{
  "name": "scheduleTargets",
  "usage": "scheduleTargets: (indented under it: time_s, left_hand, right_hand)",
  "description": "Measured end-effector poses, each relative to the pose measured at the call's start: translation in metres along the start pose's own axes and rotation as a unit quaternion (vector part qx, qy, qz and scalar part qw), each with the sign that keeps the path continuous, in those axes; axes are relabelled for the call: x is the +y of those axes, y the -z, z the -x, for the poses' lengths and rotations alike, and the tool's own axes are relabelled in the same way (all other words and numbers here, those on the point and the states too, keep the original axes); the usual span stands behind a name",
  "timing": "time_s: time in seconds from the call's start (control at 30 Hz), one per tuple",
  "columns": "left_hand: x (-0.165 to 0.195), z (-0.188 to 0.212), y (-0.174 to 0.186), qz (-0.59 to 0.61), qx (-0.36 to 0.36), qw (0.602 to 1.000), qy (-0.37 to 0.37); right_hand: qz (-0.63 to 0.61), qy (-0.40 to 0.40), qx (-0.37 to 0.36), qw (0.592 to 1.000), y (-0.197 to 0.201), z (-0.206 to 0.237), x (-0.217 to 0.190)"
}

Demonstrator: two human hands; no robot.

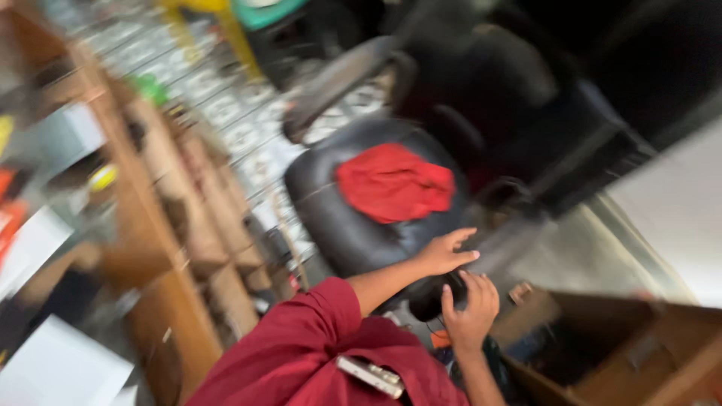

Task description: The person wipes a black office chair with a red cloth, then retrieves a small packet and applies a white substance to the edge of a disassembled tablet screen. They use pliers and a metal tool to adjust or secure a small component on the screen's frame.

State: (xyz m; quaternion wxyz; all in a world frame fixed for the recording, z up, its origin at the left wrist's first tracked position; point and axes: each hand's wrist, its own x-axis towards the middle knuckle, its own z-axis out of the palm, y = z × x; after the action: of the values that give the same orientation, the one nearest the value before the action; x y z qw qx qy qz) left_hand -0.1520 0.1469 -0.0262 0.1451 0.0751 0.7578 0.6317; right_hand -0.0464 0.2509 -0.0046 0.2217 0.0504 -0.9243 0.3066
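Both of your hands work at the near edge of a black office chair. Your left hand lies flat, fingers spread, on the seat's front edge, gripping nothing. Your right hand curls its grip around a dark rounded object just below the seat; the blur hides how tightly it closes and what the object is. A red cloth lies crumpled in the middle of the seat, apart from your fingers. Your red sleeve reaches in from below. Wooden shelves run along the left, and an open cardboard box sits at lower right.
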Motion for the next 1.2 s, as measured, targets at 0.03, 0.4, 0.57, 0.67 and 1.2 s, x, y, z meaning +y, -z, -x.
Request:
scheduleTargets:
  time_s: [0.03,0.4,0.57,0.67,1.2]
  left_hand:
    - [-0.007,0.015,0.021,-0.006,0.027,0.999,0.045]
    - [-0.028,0.096,0.165,0.020,0.372,0.886,0.276]
    - [-0.023,0.068,0.191,0.055,0.355,0.913,0.196]
    - [-0.025,0.048,0.242,-0.181,0.361,0.895,0.190]
    - [-0.084,-0.118,0.505,-0.330,0.086,0.931,0.127]
  right_hand:
    - [0.031,0.089,-0.042,0.995,-0.004,-0.005,-0.006]
    - [0.247,0.188,-0.136,0.941,-0.033,-0.018,-0.001]
    - [0.346,0.087,-0.209,0.911,-0.059,-0.030,-0.016]
    - [0.272,0.035,-0.289,0.917,-0.094,-0.051,-0.039]
    - [-0.030,-0.133,-0.289,0.947,-0.349,-0.202,-0.201]
